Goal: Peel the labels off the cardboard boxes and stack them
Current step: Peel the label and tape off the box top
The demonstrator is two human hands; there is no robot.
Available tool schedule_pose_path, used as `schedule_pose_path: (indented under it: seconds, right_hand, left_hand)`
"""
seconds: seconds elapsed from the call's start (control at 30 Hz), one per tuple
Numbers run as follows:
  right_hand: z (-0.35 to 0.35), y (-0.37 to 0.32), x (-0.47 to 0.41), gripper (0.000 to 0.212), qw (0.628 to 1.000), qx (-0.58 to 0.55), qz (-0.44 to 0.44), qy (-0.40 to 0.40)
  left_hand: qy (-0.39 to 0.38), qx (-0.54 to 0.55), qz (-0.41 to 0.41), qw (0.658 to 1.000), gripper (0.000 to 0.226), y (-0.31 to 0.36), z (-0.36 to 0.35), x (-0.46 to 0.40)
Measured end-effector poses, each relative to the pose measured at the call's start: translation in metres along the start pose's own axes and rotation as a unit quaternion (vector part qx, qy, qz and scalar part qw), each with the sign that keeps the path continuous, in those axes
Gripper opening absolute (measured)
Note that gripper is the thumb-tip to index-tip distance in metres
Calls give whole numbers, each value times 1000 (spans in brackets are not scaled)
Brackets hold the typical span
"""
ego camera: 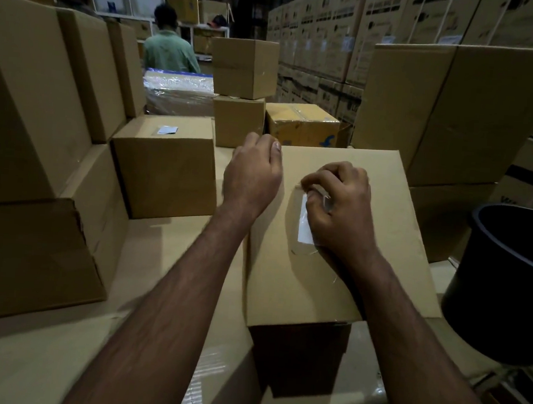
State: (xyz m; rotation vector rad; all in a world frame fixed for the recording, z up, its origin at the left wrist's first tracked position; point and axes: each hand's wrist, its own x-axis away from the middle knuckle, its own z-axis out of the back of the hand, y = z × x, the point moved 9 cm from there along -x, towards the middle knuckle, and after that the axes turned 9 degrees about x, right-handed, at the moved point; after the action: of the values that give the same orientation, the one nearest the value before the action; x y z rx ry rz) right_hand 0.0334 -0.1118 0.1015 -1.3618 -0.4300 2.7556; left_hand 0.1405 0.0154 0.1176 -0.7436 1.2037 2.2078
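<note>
Box (366,257) sits near centre on the cardboard-covered table (39,359), label (305,228) on its top face under clear tape. Right hand (338,207) has fingers curled, pinching at the label's far edge. Left hand (253,175) is curled over the box's far left corner, gripping it. Another box with a label (166,165) sits to the left, further off, and a black bin (507,284) on the right

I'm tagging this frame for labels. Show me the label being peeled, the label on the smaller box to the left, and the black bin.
label being peeled (305,225): head view, its white lower part.
label on the smaller box (167,130): head view, its middle.
black bin (504,284): head view, outer wall.
</note>
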Motion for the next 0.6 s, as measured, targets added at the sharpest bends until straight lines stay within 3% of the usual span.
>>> schedule_pose_path:
  seconds: [0.33, 0.6]
  right_hand:
    - [-3, 3, 0, 13, 1000, -10, -8, 0]
    - [-2, 3, -1, 20, 998, -56, -7, -15]
  left_hand:
    - [4, 9, 0, 1000, 34, -1, 0, 0]
    - [0, 20, 6, 1000, 33, -6, -3, -5]
